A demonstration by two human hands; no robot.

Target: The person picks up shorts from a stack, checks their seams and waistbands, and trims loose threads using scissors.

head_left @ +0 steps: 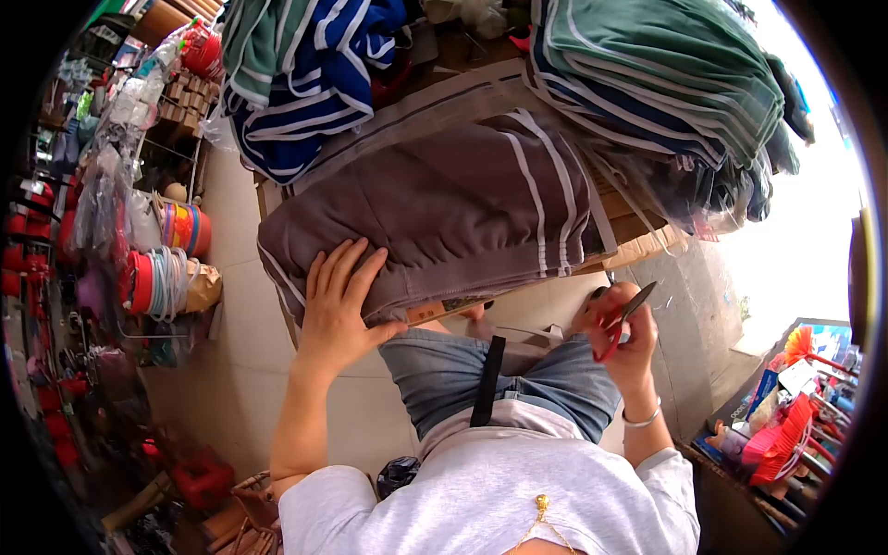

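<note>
A folded stack of brown trousers with white side stripes and a gathered waistband lies in front of me. My left hand rests on its near left part, fingers spread over the cloth. Lower right, apart from the cloth, my right hand is closed around a pair of scissors with red handles. The dark blades point up and to the right. A bracelet circles my right wrist.
Blue striped garments lie at the back left and a green striped pile at the back right. Shelves of goods, with a coil of pale cord, line the left. A box of colourful brushes stands at the lower right.
</note>
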